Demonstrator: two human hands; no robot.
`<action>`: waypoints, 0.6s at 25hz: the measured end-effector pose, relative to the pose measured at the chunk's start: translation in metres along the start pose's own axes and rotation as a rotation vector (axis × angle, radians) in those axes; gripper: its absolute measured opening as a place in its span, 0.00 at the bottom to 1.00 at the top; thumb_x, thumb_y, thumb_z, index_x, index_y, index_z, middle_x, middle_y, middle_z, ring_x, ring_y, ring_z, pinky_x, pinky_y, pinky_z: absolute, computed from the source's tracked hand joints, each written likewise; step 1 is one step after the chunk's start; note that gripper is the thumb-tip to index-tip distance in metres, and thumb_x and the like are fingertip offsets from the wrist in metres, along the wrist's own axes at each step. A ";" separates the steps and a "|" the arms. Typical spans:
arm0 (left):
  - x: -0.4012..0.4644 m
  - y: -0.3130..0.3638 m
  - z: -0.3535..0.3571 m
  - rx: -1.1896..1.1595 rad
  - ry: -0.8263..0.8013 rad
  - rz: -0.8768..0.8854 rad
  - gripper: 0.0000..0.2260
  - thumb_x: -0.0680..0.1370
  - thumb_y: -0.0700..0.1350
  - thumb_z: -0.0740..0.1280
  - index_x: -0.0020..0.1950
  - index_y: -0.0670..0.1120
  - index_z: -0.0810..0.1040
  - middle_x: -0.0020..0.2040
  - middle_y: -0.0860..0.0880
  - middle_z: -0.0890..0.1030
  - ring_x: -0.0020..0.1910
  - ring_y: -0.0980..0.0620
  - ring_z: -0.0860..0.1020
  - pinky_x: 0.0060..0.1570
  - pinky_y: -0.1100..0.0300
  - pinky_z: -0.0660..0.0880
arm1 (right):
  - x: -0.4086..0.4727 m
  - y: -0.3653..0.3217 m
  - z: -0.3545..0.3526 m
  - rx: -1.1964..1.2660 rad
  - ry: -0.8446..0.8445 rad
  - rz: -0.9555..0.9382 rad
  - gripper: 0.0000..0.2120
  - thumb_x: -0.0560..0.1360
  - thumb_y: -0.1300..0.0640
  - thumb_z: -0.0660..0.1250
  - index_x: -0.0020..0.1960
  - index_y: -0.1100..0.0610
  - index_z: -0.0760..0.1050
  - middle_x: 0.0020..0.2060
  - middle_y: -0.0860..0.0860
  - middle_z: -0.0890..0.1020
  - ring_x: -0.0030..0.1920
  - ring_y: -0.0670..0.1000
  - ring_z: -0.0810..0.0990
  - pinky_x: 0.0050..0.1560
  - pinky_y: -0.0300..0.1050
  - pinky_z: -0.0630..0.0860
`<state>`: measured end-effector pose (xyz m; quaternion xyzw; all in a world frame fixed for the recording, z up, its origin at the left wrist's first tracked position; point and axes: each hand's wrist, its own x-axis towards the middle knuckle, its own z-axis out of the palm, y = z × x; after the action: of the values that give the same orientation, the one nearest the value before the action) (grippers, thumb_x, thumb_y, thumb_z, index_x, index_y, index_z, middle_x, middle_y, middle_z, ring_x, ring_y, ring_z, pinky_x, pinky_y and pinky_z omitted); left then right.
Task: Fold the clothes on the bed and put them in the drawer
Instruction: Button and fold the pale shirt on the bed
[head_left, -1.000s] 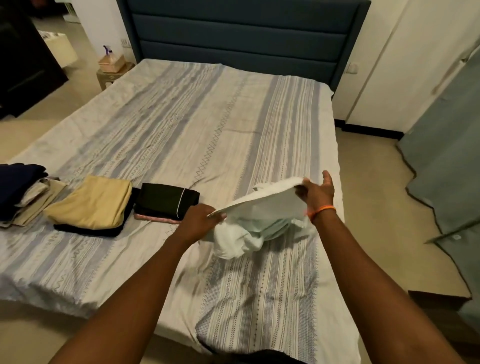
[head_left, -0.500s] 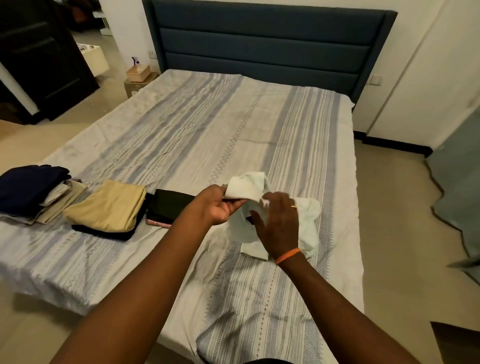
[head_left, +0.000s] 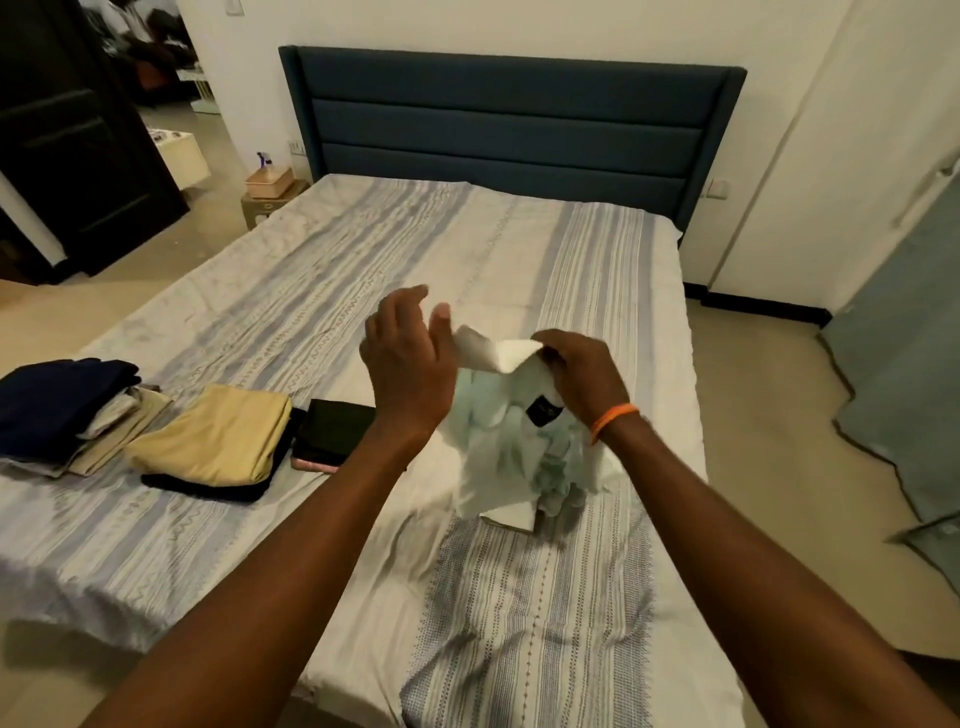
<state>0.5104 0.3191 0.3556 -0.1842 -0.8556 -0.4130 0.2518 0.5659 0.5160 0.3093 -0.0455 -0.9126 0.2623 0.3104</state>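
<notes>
- the right hand (head_left: 582, 371) pinches the top edge of the white shirt (head_left: 519, 447); the left hand (head_left: 408, 364) is spread beside it, holding nothing.
- the shirt hangs bunched, lower end touching the bed (head_left: 519, 623), right of the folded piles (head_left: 213, 441).
- risk: a one-handed hold may let it twist or slip, spoiling the fold.
- its long axis runs roughly vertical, collar label uppermost.

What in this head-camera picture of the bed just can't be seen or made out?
- The drawer: nowhere in the head view.
- What garment the white cloth is: crumpled, partly behind the right hand.
- The pink item: mostly under the black folded piece.
- Left hand fingertips: motion-blurred.
</notes>
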 end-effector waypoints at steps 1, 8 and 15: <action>-0.001 0.002 -0.003 0.077 0.037 0.259 0.19 0.82 0.55 0.56 0.64 0.44 0.74 0.62 0.45 0.76 0.60 0.45 0.72 0.57 0.50 0.68 | 0.010 -0.005 -0.011 -0.064 -0.007 -0.058 0.13 0.75 0.63 0.61 0.54 0.60 0.82 0.46 0.58 0.85 0.46 0.59 0.84 0.48 0.49 0.80; -0.022 0.051 -0.008 0.543 -0.239 0.491 0.21 0.75 0.61 0.66 0.51 0.44 0.80 0.47 0.45 0.82 0.46 0.44 0.77 0.44 0.51 0.67 | 0.034 -0.061 -0.055 -0.531 -0.048 -0.247 0.05 0.77 0.58 0.65 0.49 0.56 0.80 0.38 0.56 0.82 0.36 0.61 0.81 0.36 0.54 0.80; -0.018 0.040 -0.008 0.336 -0.024 0.543 0.03 0.76 0.39 0.67 0.48 0.41 0.74 0.34 0.43 0.77 0.29 0.43 0.74 0.30 0.57 0.64 | 0.004 -0.067 -0.079 -0.133 -0.025 -0.150 0.10 0.77 0.53 0.67 0.47 0.58 0.84 0.36 0.54 0.84 0.35 0.53 0.81 0.38 0.52 0.79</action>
<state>0.5483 0.3341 0.3743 -0.3665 -0.8344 -0.1816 0.3694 0.6150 0.4952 0.3986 0.0056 -0.9326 0.1775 0.3141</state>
